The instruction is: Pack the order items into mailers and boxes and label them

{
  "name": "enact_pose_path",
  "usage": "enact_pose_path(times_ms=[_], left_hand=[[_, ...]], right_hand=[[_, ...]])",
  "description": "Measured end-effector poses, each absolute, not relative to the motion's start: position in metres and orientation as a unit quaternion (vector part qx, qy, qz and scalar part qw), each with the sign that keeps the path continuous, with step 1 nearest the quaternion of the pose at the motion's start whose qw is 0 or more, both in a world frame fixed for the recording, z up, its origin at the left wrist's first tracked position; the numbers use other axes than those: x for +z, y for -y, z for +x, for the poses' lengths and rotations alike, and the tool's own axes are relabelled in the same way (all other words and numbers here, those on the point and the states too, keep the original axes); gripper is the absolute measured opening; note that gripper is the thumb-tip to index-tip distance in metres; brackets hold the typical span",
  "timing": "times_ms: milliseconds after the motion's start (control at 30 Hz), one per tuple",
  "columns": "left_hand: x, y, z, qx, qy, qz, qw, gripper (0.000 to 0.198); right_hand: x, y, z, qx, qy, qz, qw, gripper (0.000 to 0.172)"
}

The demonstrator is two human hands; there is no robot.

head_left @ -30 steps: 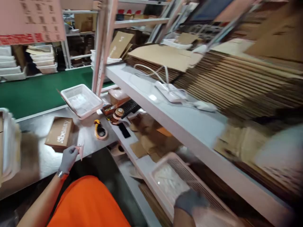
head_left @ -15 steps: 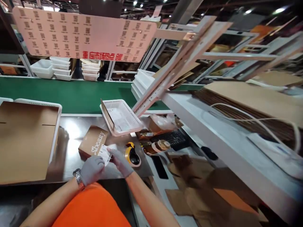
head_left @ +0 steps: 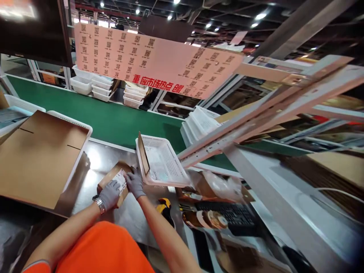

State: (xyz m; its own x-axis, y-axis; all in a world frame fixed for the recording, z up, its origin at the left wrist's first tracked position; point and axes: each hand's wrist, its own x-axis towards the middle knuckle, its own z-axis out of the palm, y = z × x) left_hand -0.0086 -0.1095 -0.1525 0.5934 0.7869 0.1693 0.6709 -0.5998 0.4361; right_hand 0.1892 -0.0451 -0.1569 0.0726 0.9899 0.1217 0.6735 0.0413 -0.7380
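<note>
A small brown cardboard box (head_left: 110, 176) rests on the metal table in front of me. On its top face lies a white printed label (head_left: 120, 179). My left hand (head_left: 110, 194), in a grey glove, lies over the near left part of the box with its fingers at the label's edge. Gloved too, my right hand (head_left: 134, 183) touches the label's right side and the box's right edge. The fingers of both hands look spread over the surface. The box's printed lettering does not show from this angle.
A white basket (head_left: 167, 161) with a cardboard flap stands right of the box. Flat cardboard (head_left: 42, 159) lies in a tray at left. A yellow-black tape dispenser (head_left: 165, 208), tape rolls (head_left: 204, 219) and a keyboard (head_left: 227, 213) are at right. A green conveyor (head_left: 113, 116) runs behind.
The label, held between both hands before, now lies on the box. Both hands have moved onto the box, which is turned differently. The view has swung and tilted.
</note>
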Motion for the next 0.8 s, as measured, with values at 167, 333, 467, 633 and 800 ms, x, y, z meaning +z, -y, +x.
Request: enact_pose_path(times_ms=[167,333,467,633,800], left_hand=[[-0.167,0.135,-0.02,0.166,-0.414,0.878,0.173,0.033],[-0.163,0.142,-0.026,0.193,-0.428,0.859,0.205,0.023],[-0.149,0.114,-0.034,0.197,-0.535,0.791,0.222,0.017],[-0.139,0.08,-0.052,0.243,-0.641,0.623,0.376,0.055],[-0.156,0.121,-0.066,0.251,-0.57,0.557,0.55,0.069]], right_hand=[[-0.176,0.041,0.182,0.201,0.638,-0.678,0.303,0.054],[-0.168,0.055,0.158,0.204,0.806,-0.516,0.204,0.06],[-0.162,0.055,0.161,0.21,0.752,-0.576,0.241,0.056],[-0.185,0.096,0.177,0.378,0.484,-0.658,0.435,0.056],[-0.201,0.153,0.17,0.591,0.405,-0.544,0.436,0.075]])
